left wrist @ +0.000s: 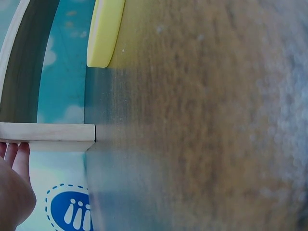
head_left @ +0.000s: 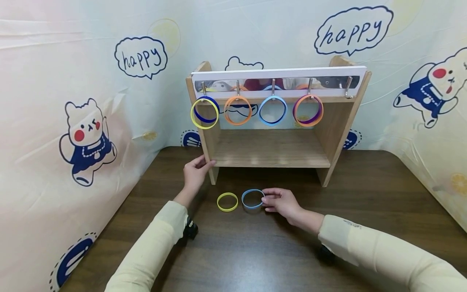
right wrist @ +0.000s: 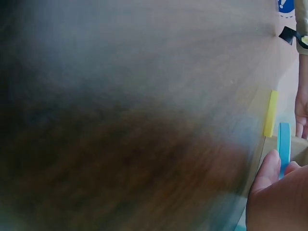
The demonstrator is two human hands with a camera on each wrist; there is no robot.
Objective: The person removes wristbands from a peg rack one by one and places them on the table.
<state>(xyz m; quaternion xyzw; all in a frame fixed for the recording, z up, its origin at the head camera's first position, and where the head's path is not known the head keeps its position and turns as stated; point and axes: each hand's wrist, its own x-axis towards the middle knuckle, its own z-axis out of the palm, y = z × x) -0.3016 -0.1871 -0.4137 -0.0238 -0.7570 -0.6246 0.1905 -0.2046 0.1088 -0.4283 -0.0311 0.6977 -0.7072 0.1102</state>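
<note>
My left hand [head_left: 195,174] holds the left side panel [head_left: 213,173] of a wooden rack, its thumb at the front edge; in the left wrist view, fingers [left wrist: 21,161] lie against the panel's outer face. Between thumb and fingers, my right hand [head_left: 282,205] pinches the right side of a light blue silicone wristband [head_left: 251,190], low over the table or on it. The right wrist view has this blue band [right wrist: 284,144] edge-on at the thumb. Left of it, a yellow wristband [head_left: 227,210] lies on the table, untouched.
Metal hooks [head_left: 349,85] line the rack's white top bar [head_left: 277,74]. Several hold wristbands: yellow [head_left: 205,128] with dark blue, orange [head_left: 238,123], light blue [head_left: 273,124], and orange [head_left: 308,125] with purple. The rightmost hook is bare. A patterned cloth [head_left: 91,48] surrounds the brown table [head_left: 233,251].
</note>
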